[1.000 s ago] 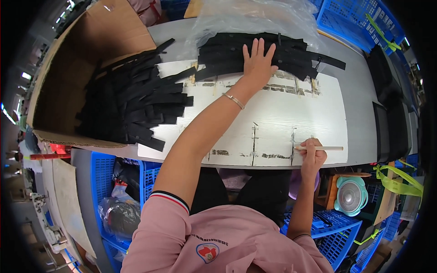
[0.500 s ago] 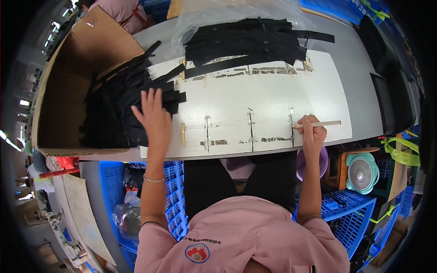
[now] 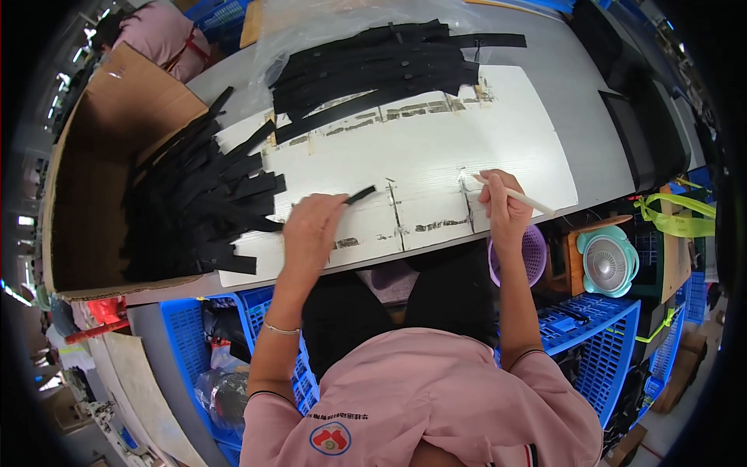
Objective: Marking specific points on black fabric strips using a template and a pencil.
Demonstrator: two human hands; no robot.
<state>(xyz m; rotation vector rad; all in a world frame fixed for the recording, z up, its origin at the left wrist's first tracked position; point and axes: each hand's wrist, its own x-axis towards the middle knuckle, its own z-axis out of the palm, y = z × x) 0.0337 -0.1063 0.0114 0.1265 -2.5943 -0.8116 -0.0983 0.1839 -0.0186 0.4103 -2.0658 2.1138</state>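
My left hand (image 3: 311,229) is closed around a black fabric strip (image 3: 359,194), whose short end sticks out to the right over the white board (image 3: 436,148). Dark marked lines and smudges run across that board. In my right hand (image 3: 504,208) a white pencil-like marker (image 3: 531,204) is pinched, its tip pointing left near one of the dark lines. Left of my left hand, a heap of black strips (image 3: 187,202) spills from the cardboard box (image 3: 89,171) onto the board. More black strips (image 3: 373,66) lie in a flat pile along the board's far edge.
Clear plastic sheeting (image 3: 311,31) lies behind the far pile. Dark flat objects (image 3: 630,140) stand at the table's right. Below are blue plastic crates (image 3: 599,335), a purple basket (image 3: 529,257) and a turquoise fan (image 3: 607,261). Another person (image 3: 159,39) bends at the far left.
My left hand has moved from the strip heap rightward and nearer, now with a strip in it. The right hand still holds the marker, lifted slightly off the line. The whole view has shifted.
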